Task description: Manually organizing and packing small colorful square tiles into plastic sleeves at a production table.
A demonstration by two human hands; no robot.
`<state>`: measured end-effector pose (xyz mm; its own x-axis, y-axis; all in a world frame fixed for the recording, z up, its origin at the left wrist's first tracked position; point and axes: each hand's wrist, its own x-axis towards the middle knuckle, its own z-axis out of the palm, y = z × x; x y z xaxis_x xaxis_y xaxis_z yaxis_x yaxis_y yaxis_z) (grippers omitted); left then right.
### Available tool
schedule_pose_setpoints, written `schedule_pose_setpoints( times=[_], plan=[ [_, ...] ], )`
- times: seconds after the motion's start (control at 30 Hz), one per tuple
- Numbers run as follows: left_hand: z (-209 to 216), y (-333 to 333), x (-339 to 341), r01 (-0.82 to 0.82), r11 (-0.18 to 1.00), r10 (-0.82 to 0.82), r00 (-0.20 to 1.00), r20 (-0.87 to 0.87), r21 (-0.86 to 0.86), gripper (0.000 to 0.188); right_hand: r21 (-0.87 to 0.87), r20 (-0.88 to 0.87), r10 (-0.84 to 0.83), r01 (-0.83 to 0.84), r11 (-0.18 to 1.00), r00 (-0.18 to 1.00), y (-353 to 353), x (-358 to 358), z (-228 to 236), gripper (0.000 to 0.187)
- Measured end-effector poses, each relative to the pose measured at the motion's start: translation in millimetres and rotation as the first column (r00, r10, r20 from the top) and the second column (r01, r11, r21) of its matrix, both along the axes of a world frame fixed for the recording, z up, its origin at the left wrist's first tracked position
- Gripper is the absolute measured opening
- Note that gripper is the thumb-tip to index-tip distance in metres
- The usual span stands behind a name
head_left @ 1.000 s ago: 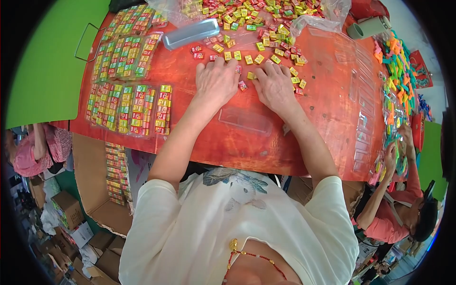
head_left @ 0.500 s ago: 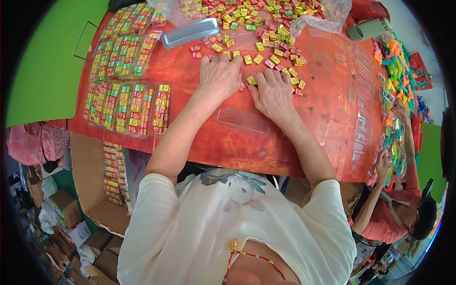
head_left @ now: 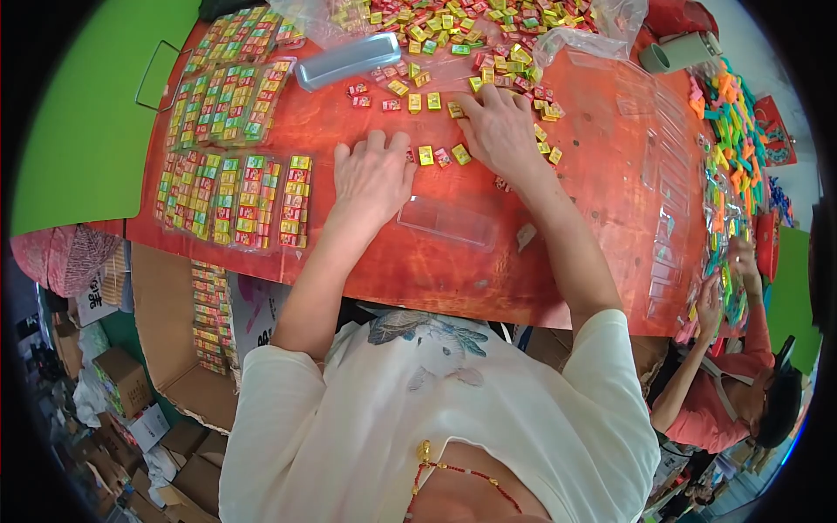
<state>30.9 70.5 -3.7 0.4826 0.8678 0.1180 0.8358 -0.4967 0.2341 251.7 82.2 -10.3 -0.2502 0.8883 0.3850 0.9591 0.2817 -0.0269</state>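
across the red table [head_left: 602,192], curled left hand [head_left: 373,177] and right hand [head_left: 504,135] near small boxes [head_left: 425,155], couldn't tell if gripping any; risked scattering them through a careless sweep.

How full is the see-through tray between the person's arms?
Empty: the clear plastic tray has none of the little boxes in it, and the red tabletop shows right through.

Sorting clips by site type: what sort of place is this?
Looks like a small packing workshop: packed little boxes in rows and a loose heap of more on a red table, with another person working beside colourful pieces.
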Motion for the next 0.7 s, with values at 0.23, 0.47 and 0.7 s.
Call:
schedule_pose_setpoints(
  times=[0.23,0.47,0.7],
  plan=[
    [11.1,18.5,4.8,-0.037,0.999,0.038,0.998,0.053,-0.011,0.029,0.039,-0.03,0.099,-0.097,0.994,0.995,-16.5,20.1,4.2,0.013],
    [12.4,68.7,40.9,-0.008,0.991,-0.007,0.994,0.112,0.134,0.025,-0.161,-0.136,0.123,-0.144,0.976,0.983,-41.5,17.9,14.3,0.025],
    [13.6,111.0,39.8,-0.092,0.996,0.092,0.991,0.1,-0.004,0.024,0.143,-0.052,-0.003,0.01,0.99,0.999,53.0,14.5,1.7,0.015]
  ],
)
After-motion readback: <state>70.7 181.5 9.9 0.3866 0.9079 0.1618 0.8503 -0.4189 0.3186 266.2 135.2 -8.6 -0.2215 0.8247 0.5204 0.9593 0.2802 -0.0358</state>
